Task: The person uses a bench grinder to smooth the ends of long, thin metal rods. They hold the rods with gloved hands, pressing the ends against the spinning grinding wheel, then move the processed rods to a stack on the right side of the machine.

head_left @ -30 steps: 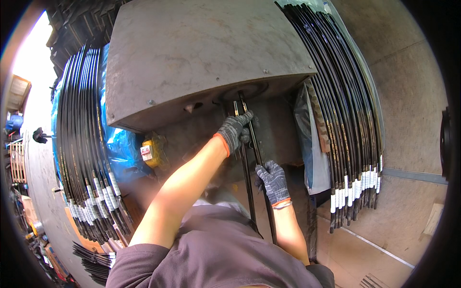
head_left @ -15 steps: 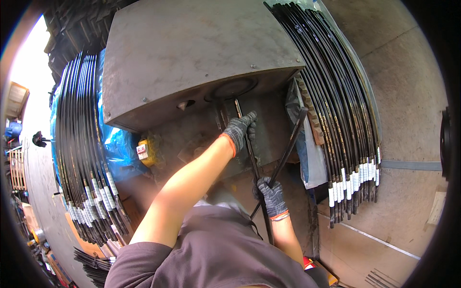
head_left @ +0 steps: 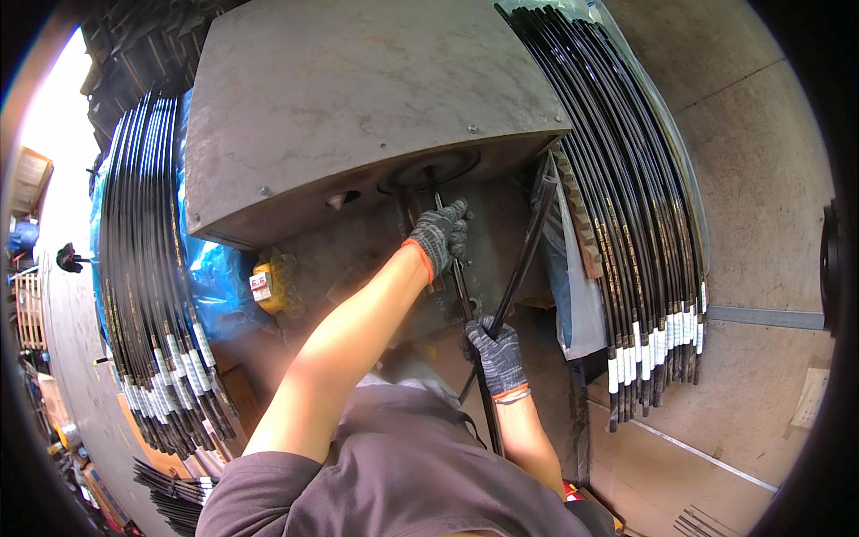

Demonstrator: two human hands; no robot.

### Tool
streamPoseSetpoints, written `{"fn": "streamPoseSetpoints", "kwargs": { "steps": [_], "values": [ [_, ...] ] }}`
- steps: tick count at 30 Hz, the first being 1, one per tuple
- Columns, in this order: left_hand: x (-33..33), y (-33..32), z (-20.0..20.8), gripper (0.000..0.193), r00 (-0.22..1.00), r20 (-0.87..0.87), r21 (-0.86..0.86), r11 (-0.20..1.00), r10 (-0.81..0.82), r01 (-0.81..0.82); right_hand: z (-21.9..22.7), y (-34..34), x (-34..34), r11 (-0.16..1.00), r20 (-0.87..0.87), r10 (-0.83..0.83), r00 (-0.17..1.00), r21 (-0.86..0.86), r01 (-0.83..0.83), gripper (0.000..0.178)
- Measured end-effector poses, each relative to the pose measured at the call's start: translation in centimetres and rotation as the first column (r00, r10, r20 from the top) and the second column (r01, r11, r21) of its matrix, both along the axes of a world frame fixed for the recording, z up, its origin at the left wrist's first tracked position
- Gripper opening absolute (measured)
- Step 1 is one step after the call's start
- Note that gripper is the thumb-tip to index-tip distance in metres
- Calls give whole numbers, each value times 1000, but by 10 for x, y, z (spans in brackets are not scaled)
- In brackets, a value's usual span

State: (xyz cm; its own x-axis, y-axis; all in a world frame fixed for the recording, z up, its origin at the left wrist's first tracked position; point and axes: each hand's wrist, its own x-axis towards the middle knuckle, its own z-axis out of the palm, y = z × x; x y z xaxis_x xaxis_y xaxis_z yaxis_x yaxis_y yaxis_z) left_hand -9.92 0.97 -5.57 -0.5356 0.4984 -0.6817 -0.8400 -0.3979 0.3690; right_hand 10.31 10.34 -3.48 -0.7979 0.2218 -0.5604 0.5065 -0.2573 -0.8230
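Observation:
My left hand (head_left: 438, 234), in a grey knit glove with an orange cuff, is wrapped round a long black rod (head_left: 462, 295). The rod's far end meets the dark round opening (head_left: 429, 170) in the front of a grey metal machine housing (head_left: 376, 80). Lower down, my right hand (head_left: 497, 356), gloved alike, is closed where this rod crosses a second black rod (head_left: 525, 259). That second one slants up to the right, its upper end beside the housing's right corner. My right fingers partly hide the crossing.
Rows of black rods with white-banded ends lie at the left (head_left: 148, 268) and right (head_left: 617, 197). A yellow box-like part (head_left: 276, 285) sits below the housing's left side, beside blue plastic sheeting (head_left: 219, 277). A toothed brown strip (head_left: 580, 215) borders the right row.
Both hands have moved slightly up and left, toward the housing. The held rod's far end now reaches the round opening. The second rod's upper end has shifted left and up.

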Motion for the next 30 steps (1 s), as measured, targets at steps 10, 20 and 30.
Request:
{"fn": "streamPoseSetpoints", "kwargs": {
  "steps": [10, 20, 30],
  "values": [
    [-5, 0, 0, 25, 1000, -2, 64, 998, 20, -20, 9, -1, -9, 981, -5, -14, 1000, 192, 14, 20],
    [-15, 4, -3, 25, 998, -30, -20, 999, 46, -47, -4, 8, -5, 999, -30, 2, 1000, 33, -1, 10],
    [23, -13, 37, 17, 961, -102, 199, 951, 258, -235, -17, 54, 35, 906, -16, 273, 962, -331, -262, 26]
  ]
}}
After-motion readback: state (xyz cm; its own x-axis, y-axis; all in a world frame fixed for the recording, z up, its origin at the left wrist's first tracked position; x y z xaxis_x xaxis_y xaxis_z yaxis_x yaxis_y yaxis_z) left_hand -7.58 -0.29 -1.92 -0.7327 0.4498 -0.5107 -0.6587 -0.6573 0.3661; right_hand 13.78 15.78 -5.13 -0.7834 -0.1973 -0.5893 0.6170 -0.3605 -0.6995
